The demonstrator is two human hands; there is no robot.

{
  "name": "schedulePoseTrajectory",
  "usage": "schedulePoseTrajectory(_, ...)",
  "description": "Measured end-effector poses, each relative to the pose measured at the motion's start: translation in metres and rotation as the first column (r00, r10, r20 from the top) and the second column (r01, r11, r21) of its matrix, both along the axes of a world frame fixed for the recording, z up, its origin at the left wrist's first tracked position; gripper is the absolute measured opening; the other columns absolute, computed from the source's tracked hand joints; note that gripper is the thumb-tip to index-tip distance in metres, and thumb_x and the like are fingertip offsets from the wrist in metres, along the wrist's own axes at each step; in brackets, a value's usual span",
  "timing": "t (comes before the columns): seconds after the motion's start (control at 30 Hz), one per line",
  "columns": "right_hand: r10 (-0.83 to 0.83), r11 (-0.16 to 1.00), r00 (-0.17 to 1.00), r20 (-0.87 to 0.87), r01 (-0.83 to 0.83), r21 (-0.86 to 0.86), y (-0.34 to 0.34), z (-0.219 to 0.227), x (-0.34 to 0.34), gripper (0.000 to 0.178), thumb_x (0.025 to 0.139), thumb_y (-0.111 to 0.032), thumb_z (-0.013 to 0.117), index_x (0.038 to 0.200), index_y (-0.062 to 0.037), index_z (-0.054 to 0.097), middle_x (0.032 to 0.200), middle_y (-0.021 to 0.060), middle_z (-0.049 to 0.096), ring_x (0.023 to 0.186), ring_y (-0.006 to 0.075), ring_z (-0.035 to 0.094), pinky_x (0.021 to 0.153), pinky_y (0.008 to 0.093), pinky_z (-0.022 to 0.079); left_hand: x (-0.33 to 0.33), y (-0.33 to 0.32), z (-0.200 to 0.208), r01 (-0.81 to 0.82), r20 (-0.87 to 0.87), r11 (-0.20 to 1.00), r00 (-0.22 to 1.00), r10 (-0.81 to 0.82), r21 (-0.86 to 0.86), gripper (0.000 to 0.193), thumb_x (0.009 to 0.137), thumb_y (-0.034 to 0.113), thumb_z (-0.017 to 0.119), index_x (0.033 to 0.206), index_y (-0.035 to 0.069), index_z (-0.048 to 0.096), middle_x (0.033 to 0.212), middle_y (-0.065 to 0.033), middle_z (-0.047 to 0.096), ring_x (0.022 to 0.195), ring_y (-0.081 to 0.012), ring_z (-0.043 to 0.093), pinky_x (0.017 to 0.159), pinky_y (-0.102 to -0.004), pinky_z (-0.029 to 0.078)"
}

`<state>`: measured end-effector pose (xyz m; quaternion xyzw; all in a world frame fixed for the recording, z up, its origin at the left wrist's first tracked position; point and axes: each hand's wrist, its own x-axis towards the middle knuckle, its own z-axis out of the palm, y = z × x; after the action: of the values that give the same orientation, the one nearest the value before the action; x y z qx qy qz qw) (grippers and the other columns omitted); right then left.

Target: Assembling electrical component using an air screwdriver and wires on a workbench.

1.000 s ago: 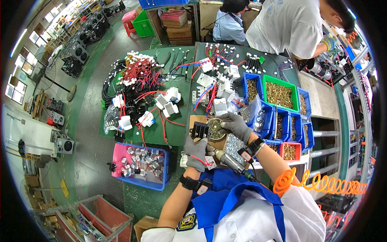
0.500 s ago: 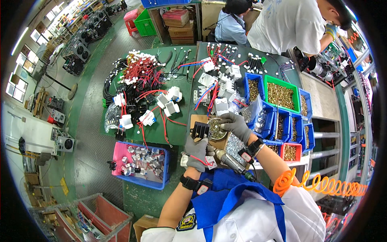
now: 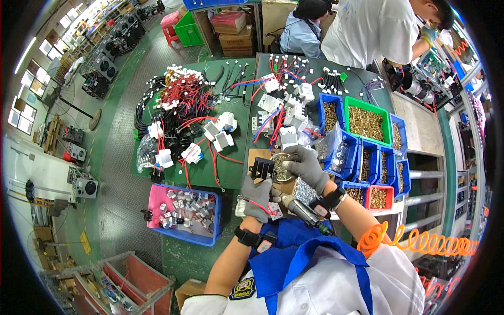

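Note:
My left hand (image 3: 257, 195), in a grey glove, is closed on a black terminal block (image 3: 261, 168) above a brown board. A red wire (image 3: 258, 205) with a white piece at its end crosses that glove. My right hand (image 3: 307, 167), gloved in grey too, has its fingers drawn together at the round dish (image 3: 282, 174) of small metal parts; anything between the fingertips is too small to make out. Below the hands lies a power screwdriver (image 3: 300, 209), its tip end close to my left hand. Whether that hand touches it is hard to see.
Blue bins (image 3: 343, 157), a green bin (image 3: 367, 122) and a red bin (image 3: 379, 198) of small metal parts stand at right. White wired parts (image 3: 223, 140) and a wire bundle (image 3: 181, 94) lie farther left. A blue crate (image 3: 216, 220) sits left; an orange coiled hose (image 3: 415, 239) passes right.
My right hand has shifted slightly left and down over the round dish. My left hand keeps the terminal block in nearly the same place.

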<state>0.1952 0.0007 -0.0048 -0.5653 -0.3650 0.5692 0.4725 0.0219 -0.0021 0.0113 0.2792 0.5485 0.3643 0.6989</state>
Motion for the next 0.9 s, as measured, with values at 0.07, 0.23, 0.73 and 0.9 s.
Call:
schedulePoseTrajectory(0.07, 0.086, 0.994, 0.993, 0.084, -0.092, 0.067, -0.006, 0.015, -0.010, 0.044, 0.079, -0.009, 0.068, 0.118, -0.0040, 0.050, 0.091, 0.0098, 0.066, 0.081, 0.0188, 0.065, 0.072, 0.0318, 0.053, 0.003, 0.000, 0.002, -0.013, -0.040, 1.000, 0.999, 0.014, 0.020, 0.030, 0.079, -0.002, 0.057, 0.108, 0.000, 0.050, 0.085, -0.0097, 0.063, 0.055, -0.0124, 0.060, 0.046, -0.0249, 0.051)
schedulePoseTrajectory(0.23, 0.017, 0.945, 0.787, 0.616, -0.215, 0.248, -0.008, 0.033, -0.025, 0.045, 0.075, -0.013, 0.068, 0.117, -0.0106, 0.052, 0.086, 0.0061, 0.069, 0.078, 0.0232, 0.067, 0.067, 0.0344, 0.052, 0.007, -0.001, 0.010, 0.009, -0.077, 0.993, 0.997, 0.000, 0.115, 0.029, 0.078, -0.003, 0.059, 0.106, 0.000, 0.054, 0.088, -0.0068, 0.062, 0.069, -0.0112, 0.062, 0.059, -0.0233, 0.053)
schedulePoseTrajectory(0.73, 0.020, 0.816, 0.469, 0.883, -0.518, 0.257, -0.022, 0.033, -0.024, 0.033, 0.079, -0.012, 0.065, 0.110, -0.0133, 0.056, 0.082, 0.0057, 0.068, 0.067, 0.0262, 0.065, 0.059, 0.0354, 0.052, 0.003, 0.003, -0.013, 0.060, -0.094, 0.984, 0.995, -0.044, 0.169, 0.030, 0.079, -0.006, 0.055, 0.107, 0.001, 0.052, 0.085, -0.0079, 0.061, 0.061, -0.0136, 0.062, 0.050, -0.0246, 0.052)
schedulePoseTrajectory(0.9, -0.158, 0.936, 0.612, 0.775, -0.157, 0.315, -0.025, 0.030, 0.000, 0.023, 0.080, -0.010, 0.062, 0.104, -0.0111, 0.061, 0.083, 0.0118, 0.066, 0.075, 0.0294, 0.066, 0.064, 0.0367, 0.052, 0.003, 0.001, 0.000, 0.025, 0.026, 0.999, 0.999, -0.026, 0.037, 0.029, 0.079, -0.006, 0.053, 0.107, 0.002, 0.051, 0.084, -0.0099, 0.062, 0.053, -0.0142, 0.060, 0.044, -0.0249, 0.051)
